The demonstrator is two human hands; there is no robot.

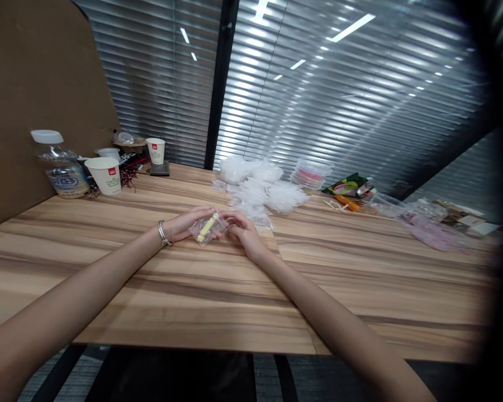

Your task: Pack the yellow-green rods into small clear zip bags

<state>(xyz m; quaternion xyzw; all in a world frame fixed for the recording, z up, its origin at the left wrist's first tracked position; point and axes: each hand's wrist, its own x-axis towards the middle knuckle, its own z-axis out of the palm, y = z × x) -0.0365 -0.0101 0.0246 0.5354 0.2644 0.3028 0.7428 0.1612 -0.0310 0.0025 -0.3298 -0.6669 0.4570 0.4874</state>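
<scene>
A small clear plastic bag (208,228) with a yellow item inside is held between my hands, above the wooden table (184,301). My left hand (188,224), with a silver bracelet at the wrist, holds the bag from the left and partly from beneath. The fingers of my right hand (242,230) pinch the bag's upper right edge. Just beyond my hands lies a pile of clear plastic bags (255,192).
At the left stand a white-capped bottle (62,167) and a paper cup (104,176), with another cup (156,151) farther back. Stacked plastic containers (311,174) are behind the pile. Pink plastic (438,231) and wrappers lie at the right.
</scene>
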